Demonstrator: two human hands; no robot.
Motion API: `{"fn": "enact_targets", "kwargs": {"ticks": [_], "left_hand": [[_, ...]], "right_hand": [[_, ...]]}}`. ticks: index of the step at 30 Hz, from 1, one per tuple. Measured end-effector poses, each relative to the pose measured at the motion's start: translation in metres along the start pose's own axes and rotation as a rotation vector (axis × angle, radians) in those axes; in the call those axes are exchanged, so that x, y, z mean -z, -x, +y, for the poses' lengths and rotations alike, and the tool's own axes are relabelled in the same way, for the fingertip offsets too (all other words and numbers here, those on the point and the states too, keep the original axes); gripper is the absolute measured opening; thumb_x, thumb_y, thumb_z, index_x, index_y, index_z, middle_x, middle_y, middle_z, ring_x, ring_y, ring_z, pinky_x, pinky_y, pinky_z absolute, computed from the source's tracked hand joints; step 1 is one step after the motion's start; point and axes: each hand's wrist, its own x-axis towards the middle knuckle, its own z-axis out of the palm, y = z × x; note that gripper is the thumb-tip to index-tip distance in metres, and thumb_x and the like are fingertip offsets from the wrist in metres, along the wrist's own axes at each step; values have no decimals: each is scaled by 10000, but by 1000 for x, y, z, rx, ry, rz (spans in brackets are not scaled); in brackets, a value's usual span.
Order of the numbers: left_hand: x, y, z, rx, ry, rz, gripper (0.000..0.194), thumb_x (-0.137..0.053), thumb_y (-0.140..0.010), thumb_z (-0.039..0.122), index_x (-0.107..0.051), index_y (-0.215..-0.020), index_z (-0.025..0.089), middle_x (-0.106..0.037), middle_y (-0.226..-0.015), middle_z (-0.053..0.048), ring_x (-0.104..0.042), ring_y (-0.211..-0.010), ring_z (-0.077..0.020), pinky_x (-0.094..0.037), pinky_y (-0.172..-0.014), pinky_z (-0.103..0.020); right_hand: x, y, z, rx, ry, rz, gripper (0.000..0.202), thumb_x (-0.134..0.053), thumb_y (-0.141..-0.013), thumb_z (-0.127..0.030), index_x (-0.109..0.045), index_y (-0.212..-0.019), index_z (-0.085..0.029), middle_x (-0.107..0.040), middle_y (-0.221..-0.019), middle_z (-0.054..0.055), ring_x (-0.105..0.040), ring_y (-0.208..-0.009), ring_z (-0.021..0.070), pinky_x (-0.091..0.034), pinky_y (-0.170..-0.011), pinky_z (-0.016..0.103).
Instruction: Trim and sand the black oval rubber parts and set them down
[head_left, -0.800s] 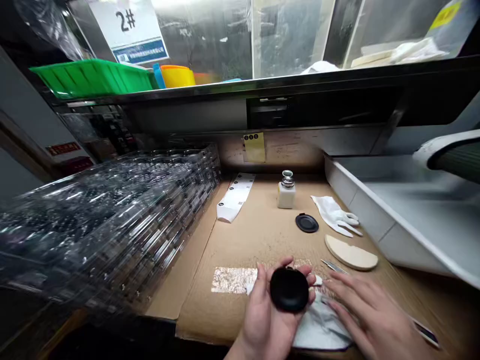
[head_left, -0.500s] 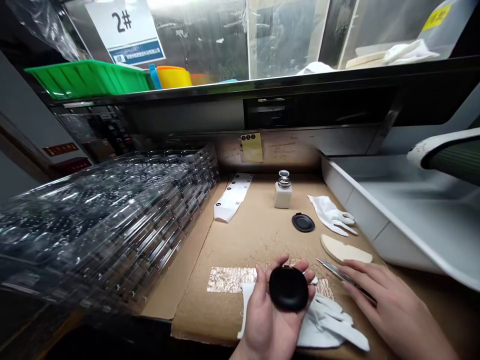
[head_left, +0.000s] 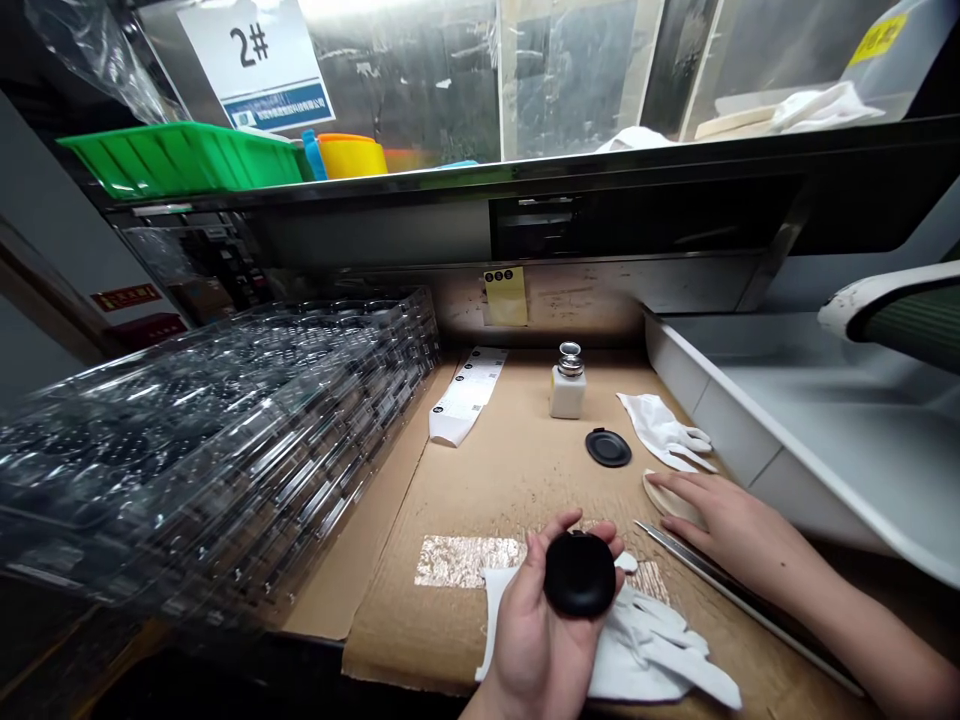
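Observation:
In the palm of my left hand [head_left: 536,630] rests a rounded glossy black case [head_left: 580,574], with my fingers curled round its edge. My right hand [head_left: 720,515] reaches over a cream-coloured flat pad [head_left: 671,505]; its fingertips are on the pad and cover much of it, thumb held apart from the fingers. Just below that hand lies a slim, pointed metal tool [head_left: 739,590], which runs toward the lower right. A round black lid-like piece [head_left: 608,448] lies farther back. White gloves [head_left: 652,660] are spread on the cardboard beneath my left hand.
Stacked clear plastic trays [head_left: 300,400] fill the left side. A white pump bottle [head_left: 568,385], a label strip [head_left: 469,395] and another white glove [head_left: 664,430] lie toward the back. A large white bin [head_left: 757,430] stands at right. Overhead, a shelf holds a green basket [head_left: 187,160].
My right hand has moved from beside the metal tool up and left onto the cream pad, uncovering more of the tool. My left hand still holds the black case, nearly unmoved.

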Motion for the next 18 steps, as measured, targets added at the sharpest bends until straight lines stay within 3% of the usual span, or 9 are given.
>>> {"fn": "enact_targets", "kwargs": {"ticks": [3,6,9,12,18], "left_hand": [[2,-3,3,5,2,17,396,-395,-851,441,-544,-1058,140,-642,-1057,-165,-572,-1037,-266,-347,-932,-389],[4,-5,2,6,12,37,409,-406,-842,456,-558,-1042,133,-642,-1054,-164,-562,-1052,-269,-339,-946,-389],[7,-5,0,-17,0,41,390,-406,-848,436,-568,-1035,135,-639,-1060,-155,-565,-1044,-256,-322,-966,-392],[10,-5,-2,-33,-27,29,376,-396,-853,429,-581,-1014,144,-640,-1056,-143,-559,-1046,-253,-314,-975,-403],[10,-8,-2,-69,-69,11,317,-390,-870,369,-603,-925,141,-653,-1007,-132,-566,-1027,-238,-316,-976,-416]], "right_hand": [[14,2,-9,-20,-20,19,365,-422,-833,-383,-507,-1177,-298,-596,-1138,8,-583,-1006,204,-519,-772,344],[31,14,-36,28,-97,147,334,-344,-877,-322,-491,-1173,-279,-609,-1114,1,-594,-987,152,-516,-755,260],[37,29,-73,263,-165,278,319,-441,-847,-266,-503,-1157,-223,-640,-1007,33,-620,-878,127,-505,-700,191],[28,38,-100,473,-131,218,334,-473,-820,-178,-527,-1149,-195,-637,-948,63,-605,-812,133,-488,-658,204],[20,18,-102,451,-59,324,221,-450,-857,-194,-597,-1021,-181,-615,-755,46,-551,-665,117,-406,-562,221]]}}
